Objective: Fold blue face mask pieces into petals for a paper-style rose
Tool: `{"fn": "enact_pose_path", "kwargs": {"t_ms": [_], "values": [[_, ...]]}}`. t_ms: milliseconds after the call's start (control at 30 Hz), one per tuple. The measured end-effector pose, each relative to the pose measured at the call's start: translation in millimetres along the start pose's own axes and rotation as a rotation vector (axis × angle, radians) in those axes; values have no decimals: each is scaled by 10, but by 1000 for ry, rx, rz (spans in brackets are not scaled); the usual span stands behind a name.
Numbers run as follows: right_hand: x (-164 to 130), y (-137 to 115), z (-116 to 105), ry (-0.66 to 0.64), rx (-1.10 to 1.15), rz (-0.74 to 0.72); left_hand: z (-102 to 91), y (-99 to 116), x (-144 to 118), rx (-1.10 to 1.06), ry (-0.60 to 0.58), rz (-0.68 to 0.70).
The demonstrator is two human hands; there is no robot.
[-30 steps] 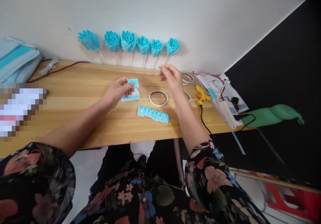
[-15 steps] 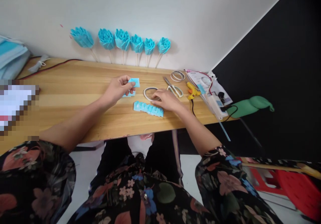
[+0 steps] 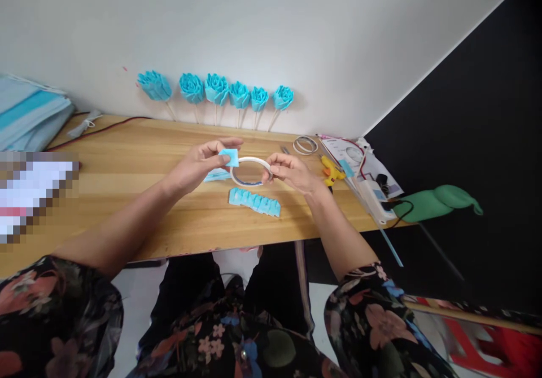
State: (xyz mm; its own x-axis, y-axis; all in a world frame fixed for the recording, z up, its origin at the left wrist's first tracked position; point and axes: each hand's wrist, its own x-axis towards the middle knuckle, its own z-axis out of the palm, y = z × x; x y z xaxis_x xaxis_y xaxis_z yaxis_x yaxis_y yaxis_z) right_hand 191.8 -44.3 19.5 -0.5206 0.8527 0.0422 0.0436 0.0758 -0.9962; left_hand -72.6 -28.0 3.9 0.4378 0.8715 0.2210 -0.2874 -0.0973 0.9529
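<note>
- The left hand [image 3: 195,166] pinches a small blue paper square [image 3: 229,156] between thumb and fingers, just above the table [image 3: 127,163].
- The right hand [image 3: 292,173] grips the right edge of a white tape ring [image 3: 250,170], lifted off the table; the paper square touches the ring's left rim.
- Just below both hands lies a folded blue paper strip [image 3: 254,202].
- Beyond the hands, blue paper roses [image 3: 215,88] lean against the wall.
- To the right of the right hand sits a yellow glue gun [image 3: 331,170].

smooth pale wood table [image 3: 139,157], matt blue paper roses [image 3: 217,88], glossy white tape ring [image 3: 250,170], floral cloth sleeves [image 3: 368,310]
</note>
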Motion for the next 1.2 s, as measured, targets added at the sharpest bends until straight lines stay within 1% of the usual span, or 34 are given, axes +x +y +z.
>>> {"fn": "enact_pose_path", "kwargs": {"t_ms": [100, 167, 233, 300, 400, 500, 567, 633, 733, 867, 933, 1033, 1133, 1200], "values": [[57, 24, 21, -3, 78, -2, -27, 21, -1, -97, -149, -99], [93, 36, 22, -1, 132, 8, -22, 41, -11, -153, -250, -136], [131, 44, 15, 11, 184, 12, -9, 58, -23, -199, -312, -136], [178, 46, 4, 45, 223, -4, 0, 62, -29, -261, -333, -119], [279, 41, -15, 134, 256, -48, -11, 41, -14, -313, -302, -92], [404, 31, -20, 185, 283, -47, -57, 15, 26, -283, -220, -54], [477, 25, -5, 157, 307, -19, -103, 13, 56, -280, -162, -45], [526, 23, 21, 95, 345, 5, -148, 24, 82, -303, -123, -61], [548, 43, 61, 41, 423, -7, -182, 39, 106, -336, -81, -77], [518, 122, 94, 23, 513, -46, -164, 17, 128, -423, -23, -70], [503, 175, 116, 16, 536, -40, -153, 0, 136, -495, 3, -60], [498, 245, 157, 45, 551, -13, -147, -19, 141, -556, 16, -51], [504, 291, 177, 73, 557, -44, -152, -39, 137, -530, 17, -63], [501, 304, 175, 69, 538, -82, -167, -51, 133, -470, 19, -56]]}}
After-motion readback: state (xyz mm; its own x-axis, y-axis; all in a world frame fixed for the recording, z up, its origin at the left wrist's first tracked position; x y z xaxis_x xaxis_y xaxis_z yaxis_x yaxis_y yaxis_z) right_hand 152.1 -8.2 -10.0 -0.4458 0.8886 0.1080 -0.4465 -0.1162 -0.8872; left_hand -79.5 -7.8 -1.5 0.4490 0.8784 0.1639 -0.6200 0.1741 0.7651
